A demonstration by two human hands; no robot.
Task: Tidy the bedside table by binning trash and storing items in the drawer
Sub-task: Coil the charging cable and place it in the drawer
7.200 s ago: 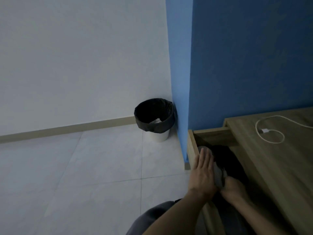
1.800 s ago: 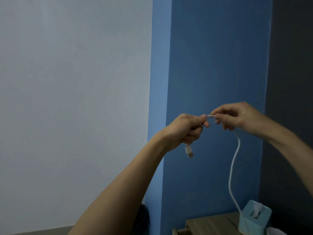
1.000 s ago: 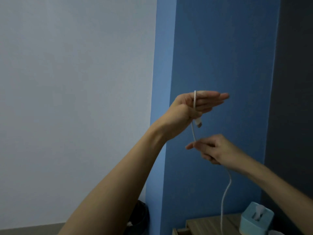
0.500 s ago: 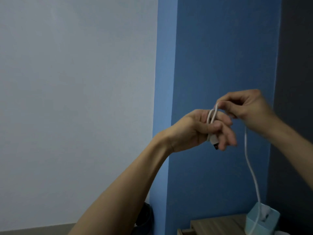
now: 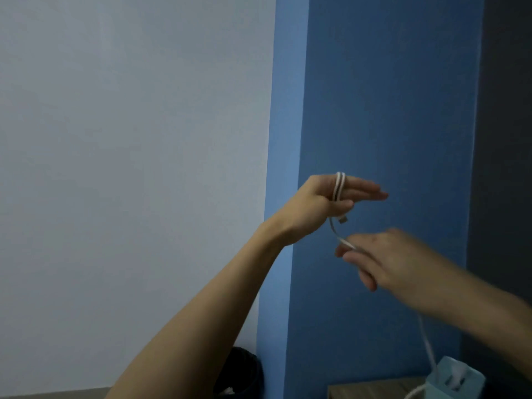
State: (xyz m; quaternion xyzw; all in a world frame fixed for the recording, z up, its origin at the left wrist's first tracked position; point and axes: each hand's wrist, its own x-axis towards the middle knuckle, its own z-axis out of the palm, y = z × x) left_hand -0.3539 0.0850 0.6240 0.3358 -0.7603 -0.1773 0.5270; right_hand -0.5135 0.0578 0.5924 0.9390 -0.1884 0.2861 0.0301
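A white charging cable (image 5: pixel 339 185) is looped twice around the straight fingers of my left hand (image 5: pixel 325 203), raised in front of the blue wall. My thumb pins the cable's plug end against the fingers. My right hand (image 5: pixel 385 260), blurred, sits just below and pinches the running part of the cable. The rest of the cable hangs down past my right forearm to the wooden bedside table (image 5: pixel 374 388) at the bottom edge. The drawer is out of view.
A black-lined bin (image 5: pixel 244 372) stands on the floor at the foot of the blue wall corner, partly hidden by my left forearm. A light blue tissue box (image 5: pixel 457 380) stands on the table at the bottom right.
My right hand has dropped from above my left hand to below it, carrying the cable around. My left fingers have straightened and now carry two loops.
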